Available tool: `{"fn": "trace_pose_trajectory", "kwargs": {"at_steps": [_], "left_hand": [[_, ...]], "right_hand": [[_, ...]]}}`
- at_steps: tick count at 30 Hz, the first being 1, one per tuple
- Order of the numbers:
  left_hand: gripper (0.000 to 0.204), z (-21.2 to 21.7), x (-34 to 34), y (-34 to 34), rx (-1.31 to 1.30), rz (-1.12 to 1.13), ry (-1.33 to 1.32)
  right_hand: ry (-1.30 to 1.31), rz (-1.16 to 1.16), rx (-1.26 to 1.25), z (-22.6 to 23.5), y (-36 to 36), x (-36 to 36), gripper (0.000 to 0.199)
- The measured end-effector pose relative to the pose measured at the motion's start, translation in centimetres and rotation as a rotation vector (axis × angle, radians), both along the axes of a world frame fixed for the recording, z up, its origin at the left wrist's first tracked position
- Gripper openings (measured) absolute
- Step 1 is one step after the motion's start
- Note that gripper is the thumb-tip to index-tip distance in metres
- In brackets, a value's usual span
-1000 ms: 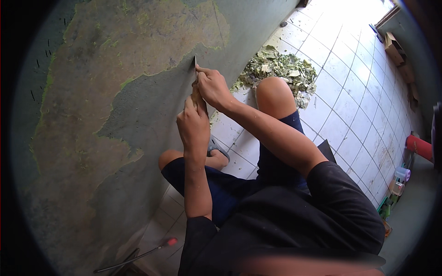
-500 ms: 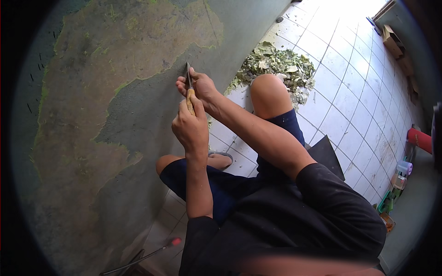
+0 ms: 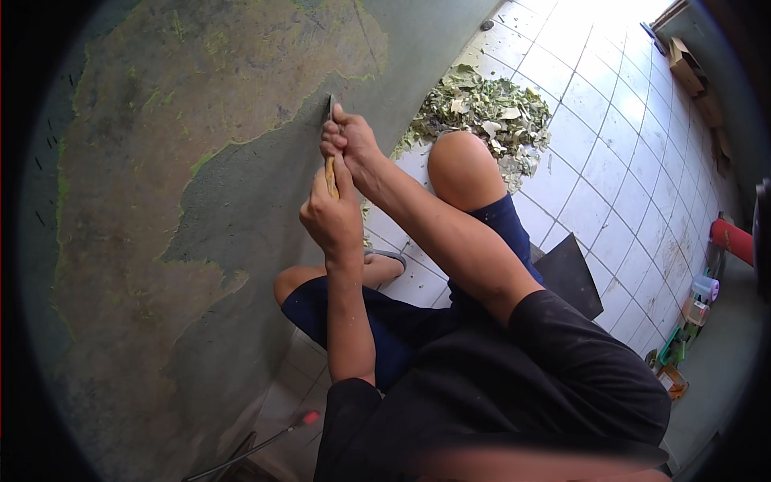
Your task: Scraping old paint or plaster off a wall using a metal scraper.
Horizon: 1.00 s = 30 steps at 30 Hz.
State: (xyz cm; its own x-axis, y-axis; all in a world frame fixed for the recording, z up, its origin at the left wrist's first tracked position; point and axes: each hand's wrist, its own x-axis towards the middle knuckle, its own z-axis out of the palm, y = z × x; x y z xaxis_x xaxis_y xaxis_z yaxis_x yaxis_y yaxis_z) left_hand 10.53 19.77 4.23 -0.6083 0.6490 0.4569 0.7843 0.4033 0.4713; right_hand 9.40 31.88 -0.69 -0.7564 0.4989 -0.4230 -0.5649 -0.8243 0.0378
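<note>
A scraper (image 3: 330, 170) with a yellowish wooden handle and a narrow-looking metal blade is between my hands. My left hand (image 3: 333, 221) is closed round its handle. Farther forward, my right hand (image 3: 352, 146) has its fingers curled round the blade, with the thumb up along it. The blade's tip shows beyond the right thumb, at the grey-green painted wall (image 3: 241, 181); whether it touches cannot be told. Just left of the tip runs the ragged yellow-green edge of a large bare brownish patch (image 3: 161, 161), where the paint is off.
A heap of paint flakes (image 3: 498, 120) lies on the white tiled floor (image 3: 606, 181) beyond my right knee. A dark flat panel (image 3: 572, 277) is by my right thigh. Cardboard boxes (image 3: 687, 68), a red cylinder (image 3: 731, 241) and small containers (image 3: 703, 289) line the far right. A red-tipped cable (image 3: 309, 418) lies low left.
My right hand's fingers have closed round the blade, where they were looser before. The scraper's tip is slightly farther forward along the wall. My left hand has kept its hold on the handle.
</note>
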Motion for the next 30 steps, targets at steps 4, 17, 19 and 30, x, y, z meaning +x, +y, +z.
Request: {"fn": "trace_pose_trajectory", "kwargs": {"at_steps": [4,17,19,30], "left_hand": [[0.032,0.3,-0.3,1.9,-0.025,-0.058,0.062],[0.022,-1.8,0.7,1.6,0.039,-0.064,0.095],[0.022,-2.2,0.8,1.4,0.052,-0.071,0.065],[0.022,-3.6,0.6,2.4,0.179,-0.075,0.173]], "right_hand": [[0.062,-0.073,-0.041,0.0,2.0,0.3,0.03],[0.085,0.024,0.035,-0.7,2.0,0.9,0.036],[0.058,-0.012,0.084,-0.8,1.9,0.9,0.037],[0.119,-0.019,0.122,-0.8,2.6,1.2,0.032]]}}
